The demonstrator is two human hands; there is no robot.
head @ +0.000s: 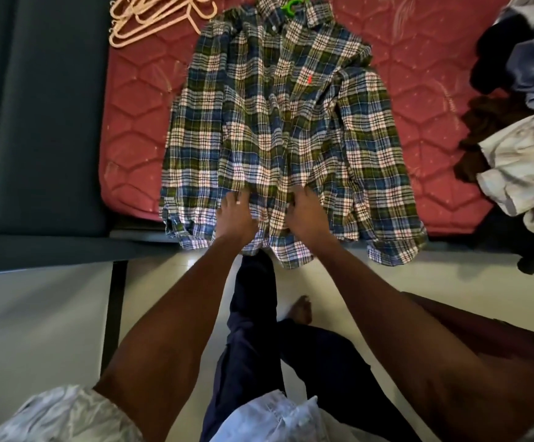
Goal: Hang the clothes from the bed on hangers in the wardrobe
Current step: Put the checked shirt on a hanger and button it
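A green, blue and white plaid shirt (278, 122) lies spread front-up on the red quilted mattress (134, 122), its hem hanging over the near edge. A green hanger hook (292, 4) sticks out of its collar at the top. My left hand (237, 215) and my right hand (305, 212) rest side by side on the lower front of the shirt, near the button line. Their fingertips press into the cloth; whether they pinch it is unclear.
A stack of pale pink hangers (150, 17) lies at the mattress's top left corner. A heap of mixed clothes (520, 122) sits on the right side of the bed. A dark green bed frame (39, 122) runs along the left. My legs stand on the pale tiled floor (51, 314).
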